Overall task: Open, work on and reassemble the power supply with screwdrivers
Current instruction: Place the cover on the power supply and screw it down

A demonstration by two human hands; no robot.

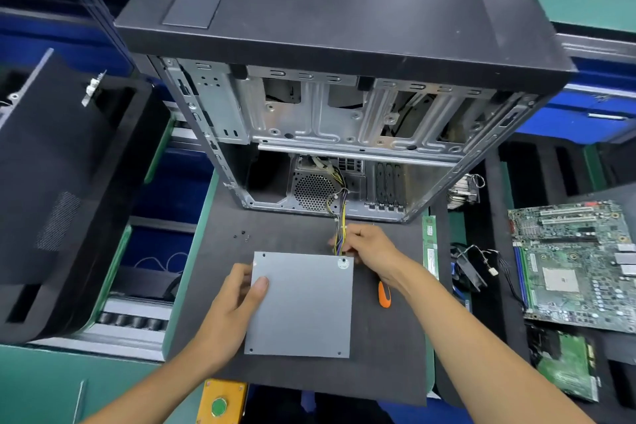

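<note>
The grey metal power supply (303,303) lies flat on the dark mat (220,251) in front of me. My left hand (237,293) grips its left edge, thumb on the top plate. At the far right corner of the box, my right hand (368,246) pinches its bundle of yellow, black and purple cables (339,217). That bundle runs up into the open computer case (327,79) standing behind. An orange-handled screwdriver (384,294) lies on the mat beside the box, under my right forearm.
Small black screws (242,235) lie loose on the mat at the left. A black case side panel (58,182) leans at the left. A motherboard (578,265), a fan with wires (471,268) and another green board (564,365) lie at the right. A yellow box with a green button (220,403) sits at the near edge.
</note>
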